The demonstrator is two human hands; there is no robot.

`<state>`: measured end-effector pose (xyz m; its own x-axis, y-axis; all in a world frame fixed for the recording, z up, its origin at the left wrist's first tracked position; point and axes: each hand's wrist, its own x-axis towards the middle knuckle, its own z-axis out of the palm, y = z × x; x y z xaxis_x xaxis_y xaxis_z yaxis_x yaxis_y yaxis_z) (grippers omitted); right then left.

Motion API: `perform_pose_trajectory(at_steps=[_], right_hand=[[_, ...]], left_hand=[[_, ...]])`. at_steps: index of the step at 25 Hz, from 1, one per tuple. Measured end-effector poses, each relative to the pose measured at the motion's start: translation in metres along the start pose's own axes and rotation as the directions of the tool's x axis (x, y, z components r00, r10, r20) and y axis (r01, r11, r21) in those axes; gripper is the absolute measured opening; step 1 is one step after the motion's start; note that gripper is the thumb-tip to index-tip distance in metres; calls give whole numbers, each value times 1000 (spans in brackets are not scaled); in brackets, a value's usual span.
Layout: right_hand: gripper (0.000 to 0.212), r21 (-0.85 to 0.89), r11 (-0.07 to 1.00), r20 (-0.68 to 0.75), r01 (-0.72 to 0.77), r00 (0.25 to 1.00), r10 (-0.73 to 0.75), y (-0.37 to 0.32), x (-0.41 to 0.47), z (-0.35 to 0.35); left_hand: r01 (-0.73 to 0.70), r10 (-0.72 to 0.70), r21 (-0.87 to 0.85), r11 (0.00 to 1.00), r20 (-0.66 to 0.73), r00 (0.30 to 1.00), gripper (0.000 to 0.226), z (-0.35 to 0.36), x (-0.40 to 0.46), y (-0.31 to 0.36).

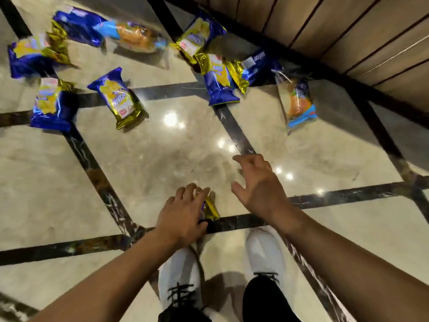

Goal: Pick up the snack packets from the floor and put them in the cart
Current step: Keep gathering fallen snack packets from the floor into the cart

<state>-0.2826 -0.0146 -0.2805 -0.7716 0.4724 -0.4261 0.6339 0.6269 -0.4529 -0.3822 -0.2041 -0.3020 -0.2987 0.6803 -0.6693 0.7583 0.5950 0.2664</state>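
Several blue-and-gold snack packets lie scattered on the marble floor (162, 159) ahead of me. One packet (119, 97) lies left of centre and another (218, 80) lies at the upper middle. A clearer bun packet (297, 101) is at the right. My left hand (183, 212) reaches down over a packet (210, 208) just in front of my shoes. Its fingers and thumb curl round that packet, and only the gold end shows. My right hand (255, 187) hovers beside it with fingers spread, holding nothing. The cart is out of view.
A wooden slatted wall (348, 31) rises at the upper right, with some packets lying against its base. Dark inlay strips cross the glossy floor. My white shoes (181, 275) stand at the bottom centre.
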Motion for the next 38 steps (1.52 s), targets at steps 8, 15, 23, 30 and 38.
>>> perform_pose_trajectory(at_steps=[8,15,23,30,38], right_hand=[[77,-244,969,-30,26,999,-35,56,45,67],[82,-302,953,-5,5,1000,-7,66,46,85],[78,-116,992,73,-56,995,64,-7,-19,-135],[65,100,981,-7,-167,986,168,-138,-119,-356],[45,382,868,-117,-318,915,386,-186,-139,-424]], left_hand=[[-85,65,-140,987,-142,988,77,30,35,-14],[-33,-53,-394,919,-205,977,76,-66,58,-20],[2,-308,-556,831,-456,835,75,-286,-65,77],[125,-488,-730,672,-309,816,67,-402,-220,143],[72,-534,-872,483,-228,814,68,-444,-247,165]])
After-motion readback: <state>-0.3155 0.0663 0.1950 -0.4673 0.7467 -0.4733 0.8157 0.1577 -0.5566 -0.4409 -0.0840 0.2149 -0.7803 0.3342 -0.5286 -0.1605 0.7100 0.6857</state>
